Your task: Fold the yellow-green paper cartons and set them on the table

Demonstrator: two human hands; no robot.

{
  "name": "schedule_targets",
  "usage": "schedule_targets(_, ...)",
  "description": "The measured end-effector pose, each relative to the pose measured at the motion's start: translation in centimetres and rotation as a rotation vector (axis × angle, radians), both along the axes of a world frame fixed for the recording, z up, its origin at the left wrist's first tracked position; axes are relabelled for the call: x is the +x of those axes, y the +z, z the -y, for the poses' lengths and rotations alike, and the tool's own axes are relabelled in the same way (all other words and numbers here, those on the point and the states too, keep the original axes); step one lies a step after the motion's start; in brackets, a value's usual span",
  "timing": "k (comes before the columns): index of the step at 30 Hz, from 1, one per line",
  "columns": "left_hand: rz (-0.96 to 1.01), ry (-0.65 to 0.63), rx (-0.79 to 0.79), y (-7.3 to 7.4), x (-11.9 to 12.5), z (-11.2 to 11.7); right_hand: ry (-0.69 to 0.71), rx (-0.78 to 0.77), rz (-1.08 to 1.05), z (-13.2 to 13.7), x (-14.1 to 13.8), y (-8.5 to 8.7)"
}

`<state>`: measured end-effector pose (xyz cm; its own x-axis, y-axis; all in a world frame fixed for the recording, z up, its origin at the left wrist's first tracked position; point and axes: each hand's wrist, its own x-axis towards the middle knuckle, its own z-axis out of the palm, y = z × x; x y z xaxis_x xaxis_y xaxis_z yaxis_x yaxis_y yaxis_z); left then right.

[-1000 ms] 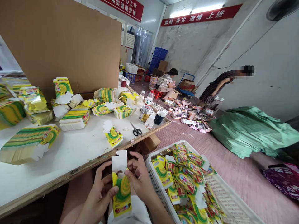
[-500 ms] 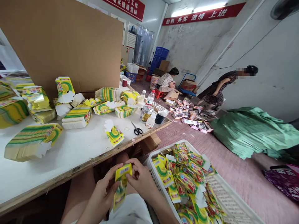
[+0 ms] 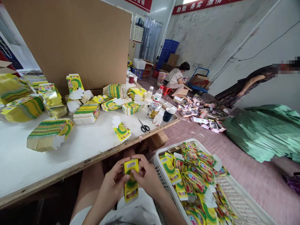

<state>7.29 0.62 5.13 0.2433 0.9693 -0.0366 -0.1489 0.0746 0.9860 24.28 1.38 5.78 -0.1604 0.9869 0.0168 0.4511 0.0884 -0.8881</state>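
Yellow-and-green printed cardboard carton (image 3: 131, 190): held over the lap (image 3: 134, 211), left of the white plastic lattice basket (image 3: 245, 201). White flap stood raised a second ago; now folded out of sight — top apparently closed. Left hand (image 3: 114, 182) pinches one side; right hand (image 3: 146, 175), the upper opposite edge.

Place: a packing workshop
Surface (image 3: 86, 140): lined with stacked cartons (image 3: 48, 132)
Floor (image 3: 211, 142): strewn boxes (image 3: 201, 114), blue crates (image 3: 169, 48)
Wall (image 3: 201, 34): red banner (image 3: 203, 5)
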Motion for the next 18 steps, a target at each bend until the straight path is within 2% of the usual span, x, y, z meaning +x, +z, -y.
schedule_targets(2, 0.033, -0.006, -0.052, 0.1, 0.0, 0.0, 0.025, 0.031, -0.069, 0.0, 0.4, -0.2)
schedule_targets(5, 0.041, -0.009, -0.1, 0.0, 0.7, 0.2, -0.012, 0.103, -0.1, 0.3, 0.6, -0.3)
schedule_targets(7, 0.025, -0.01, -0.079, -0.4, 1.4, 0.3, -0.053, 0.139, -0.045, 0.6, 0.9, -0.2)
schedule_targets(9, -0.005, -0.015, -0.054, -1.1, 2.0, 0.3, -0.137, 0.166, 0.062, 0.9, 2.4, 0.1)
schedule_targets(12, -0.045, -0.031, -0.048, -2.2, 2.2, -0.1, -0.397, 0.206, 0.249, 2.1, 7.7, 1.3)
schedule_targets(16, -0.067, -0.015, -0.053, -3.2, 1.9, -0.8, -0.849, 0.251, 0.483, 4.4, 16.6, 2.8)
schedule_targets(18, -0.081, -0.008, -0.053, -3.4, 1.9, -0.9, -0.932, 0.251, 0.527, 5.0, 18.7, 2.8)
